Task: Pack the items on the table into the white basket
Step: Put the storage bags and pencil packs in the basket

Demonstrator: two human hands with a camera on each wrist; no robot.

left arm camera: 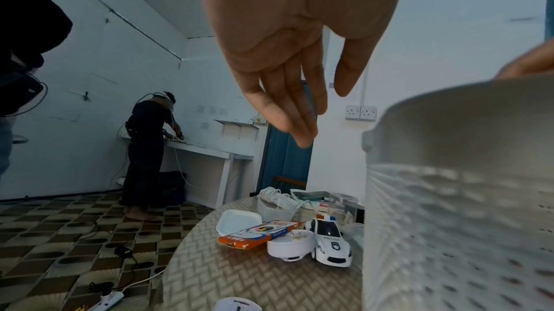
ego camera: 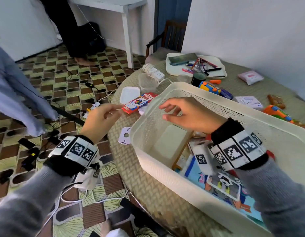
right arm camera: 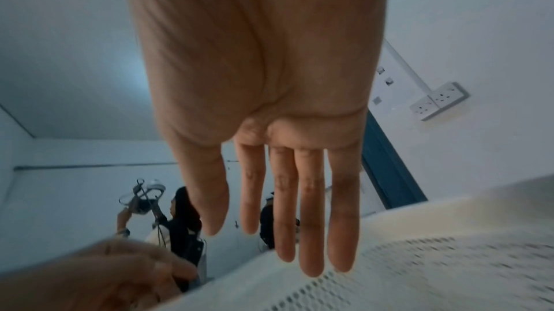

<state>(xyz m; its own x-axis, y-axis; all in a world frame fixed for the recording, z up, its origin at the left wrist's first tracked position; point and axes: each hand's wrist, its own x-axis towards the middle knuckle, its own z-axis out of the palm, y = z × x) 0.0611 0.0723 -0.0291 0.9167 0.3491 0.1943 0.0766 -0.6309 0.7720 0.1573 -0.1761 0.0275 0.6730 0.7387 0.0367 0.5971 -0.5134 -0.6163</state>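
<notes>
On the round table [ego camera: 148, 177] with its woven cover, the white basket [ego camera: 165, 170] sits tilted toward the person, probably so things can be dropped in from the near side. A white box, a picture book and other packed things already lie on its floor. Beyond it, a white tray [ego camera: 174, 72] of pens and markers stands near the wall, well apart from both hands.

The right hand [ego camera: 187, 113] hovers over the basket's inner wall, fingers slack and holding nothing. The left hand [ego camera: 100, 117] hangs just outside the basket's left rim, fingers loosely extended, also empty, pointing toward the cluster that remains unpacked.

That cluster lies just beyond the left fingertips: a red box of colour pencils [ego camera: 139, 103], with a white lid [ego camera: 129, 94] touching its far end. The left wrist view shows a white police toy car [left arm camera: 329, 242] and a small round white container [left arm camera: 289, 246] beside the pencil box, close against the basket's outer wall. My judgement is that the pencil box is the nearest next pick.
</notes>
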